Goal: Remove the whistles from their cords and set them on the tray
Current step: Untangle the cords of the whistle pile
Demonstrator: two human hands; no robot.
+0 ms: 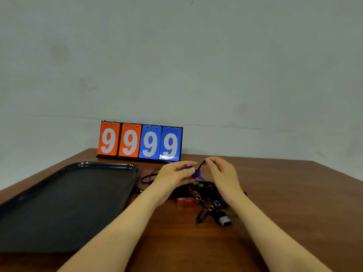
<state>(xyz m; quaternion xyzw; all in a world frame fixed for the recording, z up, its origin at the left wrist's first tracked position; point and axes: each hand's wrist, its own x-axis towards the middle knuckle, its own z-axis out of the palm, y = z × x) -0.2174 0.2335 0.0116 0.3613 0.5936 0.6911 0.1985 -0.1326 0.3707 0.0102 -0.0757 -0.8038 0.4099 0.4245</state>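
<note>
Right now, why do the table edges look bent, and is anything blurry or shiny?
Head view: the wide-angle lens splays the table edges outward; the purple whistle between both hands is soft and blurred; the black tray rim catches small highlights; lighting is even, with faint shadows.

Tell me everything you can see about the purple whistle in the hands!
The purple whistle looks like see-through purple plastic, small and partly hidden by fingers. It is held up above the wooden table, over a pile of black cords. The left hand grips it, and a purple bit pokes out past the fingertips. The right hand pinches the black cord that rises from it. It is blurry, so its fine details cannot be made out.
</note>
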